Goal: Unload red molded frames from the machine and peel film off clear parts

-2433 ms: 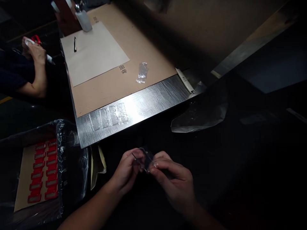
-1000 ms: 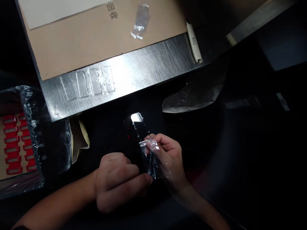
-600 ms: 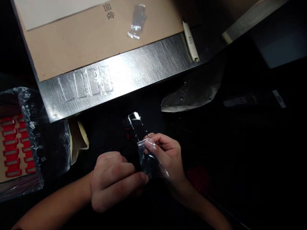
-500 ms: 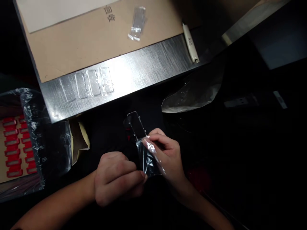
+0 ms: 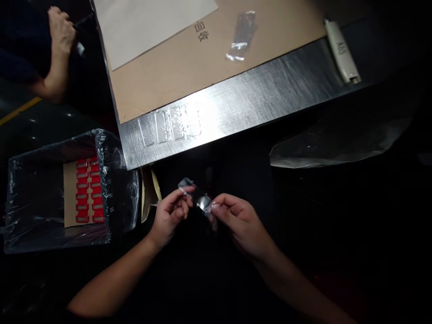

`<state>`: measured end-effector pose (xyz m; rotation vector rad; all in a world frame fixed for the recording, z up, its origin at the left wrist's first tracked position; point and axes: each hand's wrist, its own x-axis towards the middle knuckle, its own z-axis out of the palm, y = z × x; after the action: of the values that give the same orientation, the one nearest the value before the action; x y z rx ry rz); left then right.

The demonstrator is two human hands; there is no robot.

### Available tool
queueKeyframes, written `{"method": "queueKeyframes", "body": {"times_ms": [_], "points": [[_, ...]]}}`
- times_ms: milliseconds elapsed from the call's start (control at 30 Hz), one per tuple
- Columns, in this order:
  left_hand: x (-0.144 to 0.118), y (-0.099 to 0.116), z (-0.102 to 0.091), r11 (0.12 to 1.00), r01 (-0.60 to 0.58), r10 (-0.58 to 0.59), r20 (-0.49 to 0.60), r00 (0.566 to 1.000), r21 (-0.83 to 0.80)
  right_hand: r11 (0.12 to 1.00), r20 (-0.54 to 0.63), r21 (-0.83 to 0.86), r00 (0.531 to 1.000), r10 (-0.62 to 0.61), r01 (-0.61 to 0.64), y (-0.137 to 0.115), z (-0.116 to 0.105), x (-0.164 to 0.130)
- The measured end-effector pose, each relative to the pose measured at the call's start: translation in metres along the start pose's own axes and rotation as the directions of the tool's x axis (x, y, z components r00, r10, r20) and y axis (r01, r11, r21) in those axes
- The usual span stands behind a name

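A small clear plastic panel (image 5: pixel 203 202) with shiny reflections is held tilted between my two hands, low in front of the bench edge; motion blur hides its outline. My right hand (image 5: pixel 238 220) pinches its near right end, where crinkled clear film (image 5: pixel 213 207) shows at the fingertips. At the other end, my left hand (image 5: pixel 173 213) has its index finger laid across the panel, its other fingers curled. Several similar clear panels (image 5: pixel 162 127) lie in a row on the metal bench strip (image 5: pixel 259 87).
Cardboard (image 5: pixel 151 85) covers the bench, bearing white paper (image 5: pixel 151 27) and a clear plastic sleeve (image 5: pixel 243 33). A pale-handled cutter (image 5: pixel 342 51) lies right. A plastic-lined bin (image 5: pixel 50 243) holds several red parts (image 5: pixel 82 195). Another person's hand (image 5: pixel 62 33) is upper left. A clear bag (image 5: pixel 320 155) hangs right.
The view has shifted left, bringing the whole bin and another person's arm into sight. My left hand has moved from the film's lower end up to the panel's far end; the panel is now tilted.
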<state>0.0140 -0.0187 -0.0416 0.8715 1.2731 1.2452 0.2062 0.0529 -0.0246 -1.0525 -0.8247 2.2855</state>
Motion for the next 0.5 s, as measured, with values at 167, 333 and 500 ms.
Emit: {"method": "queueKeyframes", "body": {"times_ms": [167,333,500], "points": [[0.003,0.011,-0.007,0.981,-0.167,0.163,0.050,0.985,0.101,0.961,0.229,0.151,0.954,0.192,-0.230,0.006,0.003,0.006],[-0.011,0.015,-0.002,0.951,-0.254,0.266,-0.044,0.963,0.178,0.985,0.170,0.117,0.979,0.110,-0.130,0.008,0.005,0.003],[-0.025,0.018,0.004,0.885,-0.348,0.390,-0.083,0.917,0.311,0.998,0.097,0.050,0.995,0.031,-0.036,0.009,0.019,-0.005]]}}
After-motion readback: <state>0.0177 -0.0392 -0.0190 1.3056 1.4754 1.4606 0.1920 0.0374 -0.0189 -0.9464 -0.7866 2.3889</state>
